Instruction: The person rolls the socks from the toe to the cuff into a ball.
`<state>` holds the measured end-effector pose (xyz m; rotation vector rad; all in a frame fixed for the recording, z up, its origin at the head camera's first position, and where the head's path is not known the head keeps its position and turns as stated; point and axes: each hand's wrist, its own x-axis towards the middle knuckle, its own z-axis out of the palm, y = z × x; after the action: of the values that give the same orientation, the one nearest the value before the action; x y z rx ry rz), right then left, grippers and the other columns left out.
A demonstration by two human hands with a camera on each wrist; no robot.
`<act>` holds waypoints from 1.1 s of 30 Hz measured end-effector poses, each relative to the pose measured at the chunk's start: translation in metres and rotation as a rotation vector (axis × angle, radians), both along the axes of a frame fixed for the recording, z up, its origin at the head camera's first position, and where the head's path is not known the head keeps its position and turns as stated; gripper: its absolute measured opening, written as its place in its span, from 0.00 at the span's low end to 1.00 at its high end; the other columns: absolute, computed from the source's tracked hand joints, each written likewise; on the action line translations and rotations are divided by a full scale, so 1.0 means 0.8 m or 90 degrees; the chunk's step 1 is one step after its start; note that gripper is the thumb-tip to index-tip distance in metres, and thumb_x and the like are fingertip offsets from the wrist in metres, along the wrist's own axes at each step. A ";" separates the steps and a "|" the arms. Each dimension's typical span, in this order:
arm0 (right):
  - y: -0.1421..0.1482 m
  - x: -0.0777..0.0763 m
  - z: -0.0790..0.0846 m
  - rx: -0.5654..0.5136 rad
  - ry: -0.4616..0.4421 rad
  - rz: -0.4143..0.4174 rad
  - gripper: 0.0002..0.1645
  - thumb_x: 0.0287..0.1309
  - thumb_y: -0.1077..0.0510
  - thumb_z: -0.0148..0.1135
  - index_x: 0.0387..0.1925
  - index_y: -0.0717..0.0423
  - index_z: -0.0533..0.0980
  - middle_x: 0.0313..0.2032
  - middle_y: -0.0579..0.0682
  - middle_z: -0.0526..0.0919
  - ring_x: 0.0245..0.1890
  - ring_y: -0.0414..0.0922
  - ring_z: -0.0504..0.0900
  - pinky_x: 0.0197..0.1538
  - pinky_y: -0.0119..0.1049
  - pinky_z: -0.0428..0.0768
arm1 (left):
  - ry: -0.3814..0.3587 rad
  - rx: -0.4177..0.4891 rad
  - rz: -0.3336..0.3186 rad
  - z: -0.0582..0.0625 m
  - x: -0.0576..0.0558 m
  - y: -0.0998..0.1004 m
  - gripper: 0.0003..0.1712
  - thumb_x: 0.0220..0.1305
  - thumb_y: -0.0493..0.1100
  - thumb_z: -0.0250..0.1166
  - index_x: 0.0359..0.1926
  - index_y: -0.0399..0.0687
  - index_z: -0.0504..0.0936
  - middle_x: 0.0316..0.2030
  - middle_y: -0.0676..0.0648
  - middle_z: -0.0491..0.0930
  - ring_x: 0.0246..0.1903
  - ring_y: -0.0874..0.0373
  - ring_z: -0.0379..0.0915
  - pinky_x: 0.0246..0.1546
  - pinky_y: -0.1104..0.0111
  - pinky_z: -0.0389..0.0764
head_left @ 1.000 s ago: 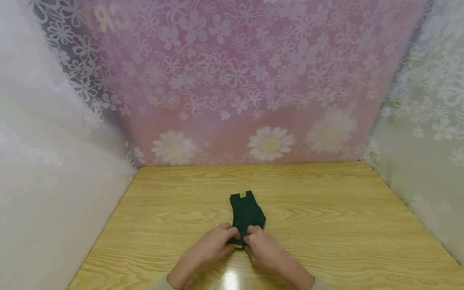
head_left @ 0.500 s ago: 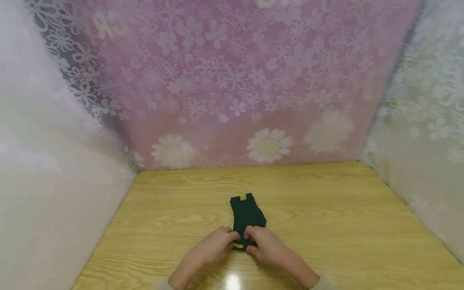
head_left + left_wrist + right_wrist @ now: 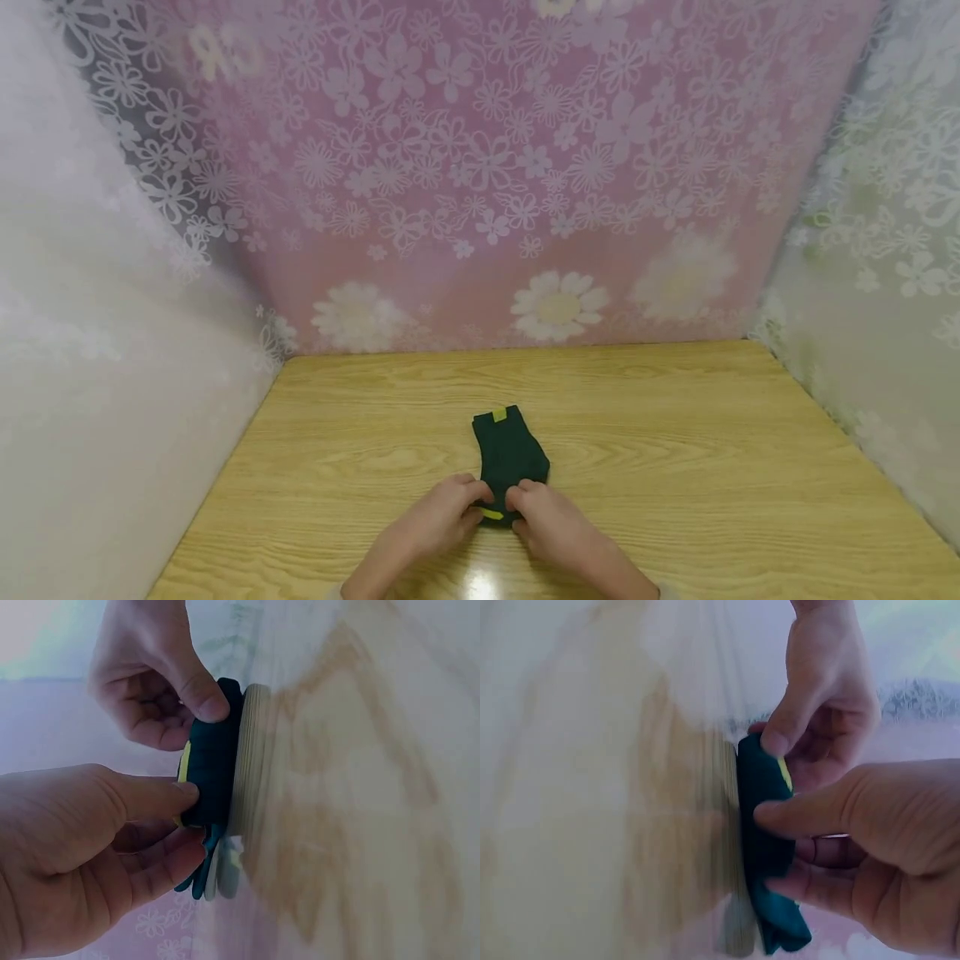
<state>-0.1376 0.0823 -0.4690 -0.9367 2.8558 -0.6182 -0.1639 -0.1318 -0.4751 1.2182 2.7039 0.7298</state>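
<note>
Dark green socks [image 3: 512,454], layered together, lie flat on the table with their cuff end away from me. A yellow label [image 3: 499,414] marks the cuff, and a yellow strip [image 3: 492,514] shows at the near end, which is folded into a thick roll. My left hand [image 3: 447,510] pinches the left side of that roll, thumb on the near face. Opposite, my right hand [image 3: 552,518] grips its right side. In the left wrist view, the rolled socks [image 3: 214,765] sit between both thumbs and curled fingers. Fingers partly cover the roll in the right wrist view.
The wood-grain table [image 3: 675,433] extends around the socks on all sides. A pink flowered backdrop [image 3: 480,208] stands along its far edge. Pale hangings close in the left side [image 3: 135,375] and the right side [image 3: 877,333].
Both hands stay at the near end of the socks, with small shifts of the fingers. My right fingers have closed in on the roll since half a second ago. The view has tilted slightly.
</note>
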 end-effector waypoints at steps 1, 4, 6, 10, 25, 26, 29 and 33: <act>0.003 -0.003 -0.001 -0.026 -0.025 -0.001 0.06 0.57 0.64 0.69 0.34 0.54 0.79 0.32 0.43 0.77 0.32 0.38 0.76 0.36 0.31 0.78 | -0.014 0.011 0.008 0.000 -0.002 -0.001 0.09 0.65 0.33 0.65 0.44 0.48 0.83 0.38 0.54 0.79 0.39 0.68 0.74 0.41 0.76 0.78; 0.011 -0.011 -0.004 -0.108 -0.111 -0.004 0.04 0.59 0.64 0.68 0.35 0.56 0.80 0.30 0.40 0.77 0.30 0.34 0.73 0.34 0.30 0.76 | -0.040 0.035 0.024 -0.001 -0.004 -0.003 0.09 0.63 0.32 0.66 0.41 0.50 0.82 0.37 0.56 0.77 0.36 0.70 0.72 0.40 0.76 0.77; 0.015 -0.016 -0.007 -0.154 -0.154 -0.012 0.02 0.60 0.64 0.67 0.35 0.57 0.80 0.29 0.39 0.76 0.28 0.33 0.72 0.34 0.29 0.75 | -0.040 0.041 0.026 -0.002 -0.004 -0.004 0.10 0.61 0.31 0.67 0.41 0.51 0.82 0.36 0.56 0.77 0.35 0.70 0.70 0.39 0.76 0.77; 0.018 -0.021 -0.007 -0.198 -0.178 -0.020 0.02 0.60 0.65 0.66 0.36 0.58 0.81 0.28 0.40 0.77 0.28 0.33 0.73 0.33 0.29 0.76 | -0.025 0.016 0.024 -0.001 -0.004 -0.001 0.11 0.60 0.35 0.70 0.44 0.49 0.84 0.37 0.57 0.77 0.35 0.70 0.70 0.39 0.76 0.76; 0.003 0.000 0.002 0.045 0.048 0.020 0.09 0.55 0.59 0.72 0.38 0.54 0.82 0.34 0.44 0.77 0.37 0.40 0.76 0.41 0.33 0.80 | 0.033 -0.064 0.015 -0.003 0.003 0.006 0.11 0.63 0.41 0.70 0.47 0.47 0.86 0.38 0.55 0.75 0.38 0.66 0.71 0.39 0.76 0.76; 0.002 0.001 0.001 0.040 0.053 0.022 0.08 0.56 0.60 0.72 0.38 0.55 0.82 0.34 0.44 0.77 0.37 0.40 0.77 0.41 0.33 0.80 | 0.039 -0.064 0.014 -0.003 0.003 0.005 0.11 0.63 0.41 0.70 0.46 0.48 0.86 0.39 0.56 0.75 0.38 0.66 0.71 0.39 0.76 0.76; 0.004 -0.002 -0.001 -0.007 0.013 0.014 0.07 0.57 0.61 0.70 0.38 0.55 0.82 0.35 0.44 0.78 0.37 0.40 0.78 0.41 0.33 0.80 | 0.050 -0.057 0.003 -0.002 0.002 0.006 0.13 0.61 0.40 0.71 0.47 0.52 0.84 0.41 0.57 0.76 0.40 0.66 0.70 0.41 0.76 0.76; 0.010 -0.011 -0.005 -0.101 -0.091 0.003 0.06 0.60 0.62 0.68 0.40 0.55 0.83 0.37 0.43 0.80 0.38 0.37 0.77 0.41 0.33 0.79 | 0.050 -0.053 -0.013 -0.001 0.002 0.008 0.15 0.59 0.39 0.73 0.47 0.54 0.82 0.43 0.58 0.77 0.43 0.66 0.70 0.44 0.75 0.76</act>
<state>-0.1461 0.0905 -0.4729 -0.8798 2.7098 -0.8847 -0.1622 -0.1255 -0.4758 1.2795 2.7499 0.5730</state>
